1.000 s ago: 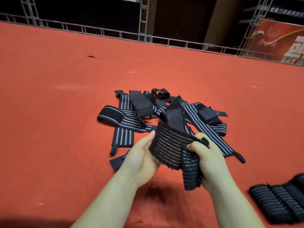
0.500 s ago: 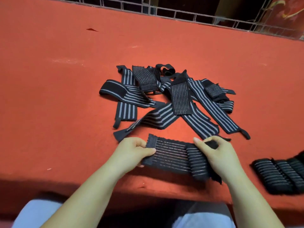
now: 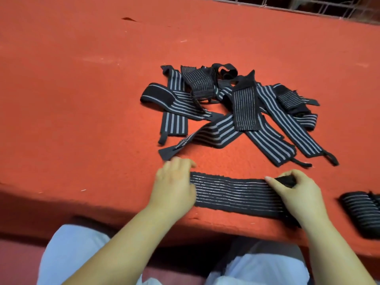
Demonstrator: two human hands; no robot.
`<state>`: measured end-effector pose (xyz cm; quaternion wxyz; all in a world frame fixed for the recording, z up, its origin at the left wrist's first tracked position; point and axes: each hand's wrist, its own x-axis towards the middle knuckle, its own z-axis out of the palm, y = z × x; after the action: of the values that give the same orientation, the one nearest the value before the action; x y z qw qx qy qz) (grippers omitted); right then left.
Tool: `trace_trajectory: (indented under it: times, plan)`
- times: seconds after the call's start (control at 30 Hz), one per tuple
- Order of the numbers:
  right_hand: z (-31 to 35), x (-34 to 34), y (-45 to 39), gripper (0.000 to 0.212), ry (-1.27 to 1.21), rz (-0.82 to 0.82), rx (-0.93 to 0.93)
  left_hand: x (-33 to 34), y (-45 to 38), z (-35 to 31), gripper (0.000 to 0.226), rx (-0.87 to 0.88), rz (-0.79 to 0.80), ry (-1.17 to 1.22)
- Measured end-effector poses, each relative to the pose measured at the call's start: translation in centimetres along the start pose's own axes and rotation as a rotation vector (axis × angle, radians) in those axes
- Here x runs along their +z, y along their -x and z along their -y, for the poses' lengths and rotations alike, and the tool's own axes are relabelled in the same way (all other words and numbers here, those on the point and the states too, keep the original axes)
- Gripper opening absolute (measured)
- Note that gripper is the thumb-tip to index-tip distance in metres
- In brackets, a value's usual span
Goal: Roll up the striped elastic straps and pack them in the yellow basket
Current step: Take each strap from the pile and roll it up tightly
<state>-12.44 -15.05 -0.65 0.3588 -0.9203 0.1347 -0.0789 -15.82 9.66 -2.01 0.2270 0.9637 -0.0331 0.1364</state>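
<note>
A black striped elastic strap [image 3: 234, 193] lies flat and stretched out along the near edge of the red table. My left hand [image 3: 174, 186] holds its left end, fingers curled over it. My right hand [image 3: 298, 194] grips the right end, where the strap bunches into a dark fold under my fingers. Behind it lies a loose pile of several more striped straps [image 3: 232, 108]. No yellow basket is in view.
Rolled straps [image 3: 362, 212] sit at the right edge of the frame, near the table's front. The red table surface [image 3: 82, 89] spreads wide to the left and back. A metal railing [image 3: 308, 5] runs along the far edge. My knees show below the table's edge.
The strap went from held up and folded in the air to laid flat on the table and pulled out lengthwise. Both hands moved apart. My head tilted further down.
</note>
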Motion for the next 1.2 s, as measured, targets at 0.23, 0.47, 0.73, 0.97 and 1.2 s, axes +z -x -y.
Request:
trace_trajectory:
  times: [0.23,0.47,0.73,0.97,1.2]
  plan:
    - [-1.4,-3.5,-0.1,0.068,0.173,0.377,0.088,3.0,-1.6,-4.7,0.026,0.076,0.337,-0.019]
    - [-4.7,-6.9,-1.1,0.052,0.272,-0.001,0.172,3.9,-2.5,-7.3,0.04,0.178,0.393,0.027]
    - [-4.4,-5.7,-0.9,0.041,0.184,-0.149,-0.001,4.5,-3.2,-7.9,0.032,0.136,0.401,0.138]
    - [1.5,-0.2,-2.4,0.032,0.067,0.092,-0.2,1.7,-7.2,-6.0,0.018,0.04,0.167,0.39]
    - [9.7,4.1,-6.5,0.028,0.037,0.17,-0.372,-1.7,-12.4,-0.4,0.027,-0.317,-0.064,0.742]
